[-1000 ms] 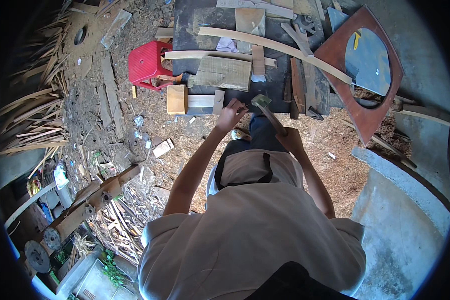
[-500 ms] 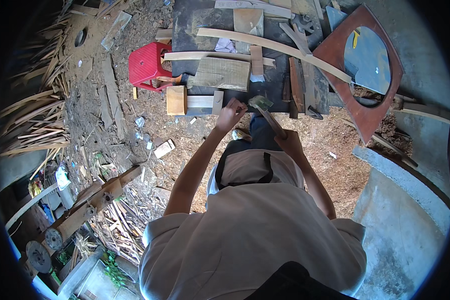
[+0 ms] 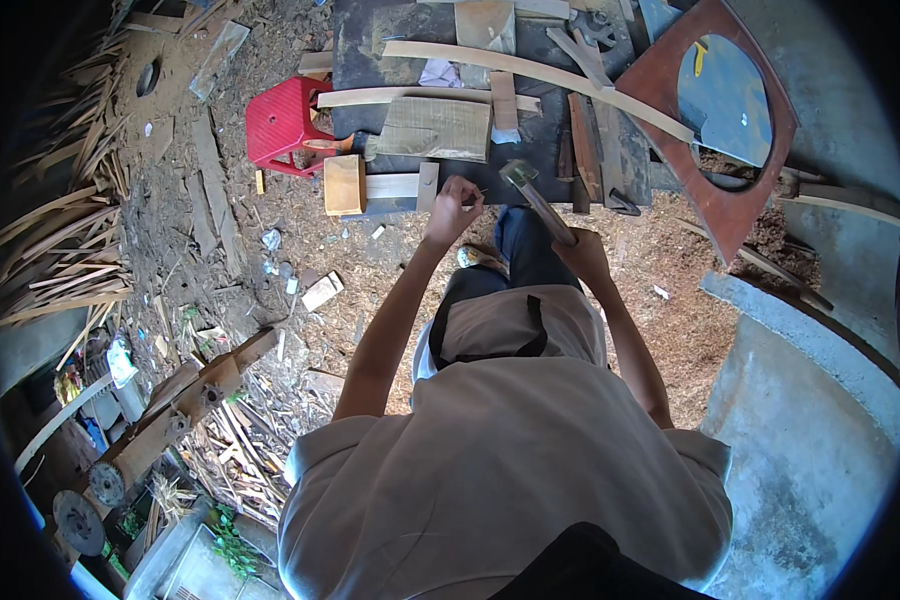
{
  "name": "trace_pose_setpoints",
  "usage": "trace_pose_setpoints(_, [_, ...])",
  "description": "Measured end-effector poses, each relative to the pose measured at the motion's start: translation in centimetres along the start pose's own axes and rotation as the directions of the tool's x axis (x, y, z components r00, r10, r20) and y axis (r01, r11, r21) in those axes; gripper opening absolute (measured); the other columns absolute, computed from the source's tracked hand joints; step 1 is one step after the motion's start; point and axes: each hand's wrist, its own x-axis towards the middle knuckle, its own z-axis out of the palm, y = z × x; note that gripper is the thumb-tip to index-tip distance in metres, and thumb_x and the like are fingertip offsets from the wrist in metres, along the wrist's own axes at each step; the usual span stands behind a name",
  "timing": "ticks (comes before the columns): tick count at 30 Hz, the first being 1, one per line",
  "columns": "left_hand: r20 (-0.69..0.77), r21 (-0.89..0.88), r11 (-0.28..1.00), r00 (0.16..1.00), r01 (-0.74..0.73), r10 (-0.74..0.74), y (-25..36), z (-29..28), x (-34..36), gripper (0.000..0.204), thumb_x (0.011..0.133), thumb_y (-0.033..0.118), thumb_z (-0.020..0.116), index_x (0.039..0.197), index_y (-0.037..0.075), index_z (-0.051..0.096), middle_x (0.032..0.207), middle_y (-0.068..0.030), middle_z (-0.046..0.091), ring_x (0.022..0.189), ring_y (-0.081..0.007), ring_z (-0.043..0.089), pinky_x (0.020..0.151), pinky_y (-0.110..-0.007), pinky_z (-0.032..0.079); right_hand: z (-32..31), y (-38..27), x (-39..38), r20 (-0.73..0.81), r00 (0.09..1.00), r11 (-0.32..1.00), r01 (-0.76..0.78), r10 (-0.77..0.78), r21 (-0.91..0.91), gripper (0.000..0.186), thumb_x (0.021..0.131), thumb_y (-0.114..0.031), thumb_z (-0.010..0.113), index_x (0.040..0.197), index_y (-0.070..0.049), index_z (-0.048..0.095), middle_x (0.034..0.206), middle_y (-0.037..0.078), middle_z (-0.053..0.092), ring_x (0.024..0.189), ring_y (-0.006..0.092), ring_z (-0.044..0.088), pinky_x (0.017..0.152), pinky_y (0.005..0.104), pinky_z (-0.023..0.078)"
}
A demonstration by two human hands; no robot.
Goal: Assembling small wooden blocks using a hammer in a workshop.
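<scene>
My left hand [image 3: 454, 212] is closed in a pinch at the bench's near edge, with a thin, nail-like piece [image 3: 483, 191] showing at its fingertips. Just left of that hand, a short upright wood strip [image 3: 427, 187] lies across the end of a pale wood bar [image 3: 392, 186]. A square wood block [image 3: 345, 186] sits at the bar's other end. My right hand [image 3: 587, 257] grips the wooden handle of a hammer [image 3: 543, 208]. The hammer's head is over the dark bench, to the right of my left fingers and apart from them.
The dark workbench [image 3: 425, 226] carries a rough board [image 3: 434, 129], long curved wood strips [image 3: 540, 78] and a brush [image 3: 335, 144]. A red stool [image 3: 282, 122] stands left. At right leans a brown panel [image 3: 650, 95] with an oval opening. Sawdust and scraps cover the floor.
The view has shifted a little, so the bench appears higher. My right hand and the hammer have moved slightly forward and away from my left hand, which keeps its pinch.
</scene>
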Motion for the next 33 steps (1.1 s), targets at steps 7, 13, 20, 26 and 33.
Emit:
trace_pose_setpoints(7, [-0.048,-0.02,1.0,0.999,0.014,-0.015,-0.3,0.2,-0.1,0.027,0.07,0.002,0.07,0.089,0.003,0.052,0.087,-0.0159,0.058,0.077,-0.0335,0.065,0.065,-0.038,0.054,-2.3,-0.1,0.0,0.037,0.999,0.998,0.023,-0.025,0.054,0.029,0.072,-0.027,0.069,0.079,0.001,0.068,0.069,0.021,0.064,0.068,0.0339,0.066,0.062,0.0405,0.05])
trace_pose_setpoints(13, [-0.119,0.034,0.999,0.992,0.038,-0.034,0.3,1.5,0.3,0.022,0.071,0.003,0.066,0.088,0.004,0.052,0.085,-0.016,0.059,0.082,-0.0356,0.062,0.069,-0.041,0.051,-2.9,2.0,3.0,-0.019,0.99,0.99,0.138,-0.139,-0.036,0.029,0.069,-0.025,0.069,0.074,0.003,0.064,0.068,0.022,0.063,0.067,0.0383,0.065,0.059,0.0441,0.049])
trace_pose_setpoints(20, [-0.236,0.111,0.993,0.972,0.048,-0.02,2.9,2.1,1.0,0.027,0.074,0.005,0.065,0.101,0.003,0.062,0.088,-0.0136,0.062,0.084,-0.0316,0.063,0.076,-0.037,0.052,-3.6,3.1,6.1,0.037,0.948,0.949,0.314,-0.315,0.022,0.039,0.065,-0.031,0.072,0.07,0.006,0.061,0.065,0.028,0.058,0.068,0.0425,0.063,0.058,0.0468,0.047])
trace_pose_setpoints(26, [-0.223,-0.013,0.995,0.969,0.101,-0.102,2.9,1.7,0.9,0.032,0.076,0.002,0.061,0.108,0.002,0.063,0.095,-0.014,0.062,0.086,-0.0277,0.063,0.079,-0.033,0.051,-5.7,1.3,7.3,0.106,0.922,0.923,0.379,-0.372,-0.069,0.042,0.064,-0.034,0.071,0.068,0.007,0.061,0.063,0.027,0.057,0.065,0.0409,0.063,0.058,0.0455,0.048])
trace_pose_setpoints(33, [-0.019,-0.065,0.985,0.986,0.162,-0.163,3.0,0.7,1.5,0.036,0.079,-0.002,0.058,0.115,0.001,0.059,0.104,-0.0137,0.061,0.092,-0.0247,0.065,0.08,-0.032,0.053,-5.5,1.0,6.0,0.171,0.958,0.969,0.243,-0.232,-0.046,0.041,0.067,-0.034,0.067,0.079,0.005,0.066,0.075,0.026,0.063,0.075,0.0385,0.065,0.066,0.0444,0.05])
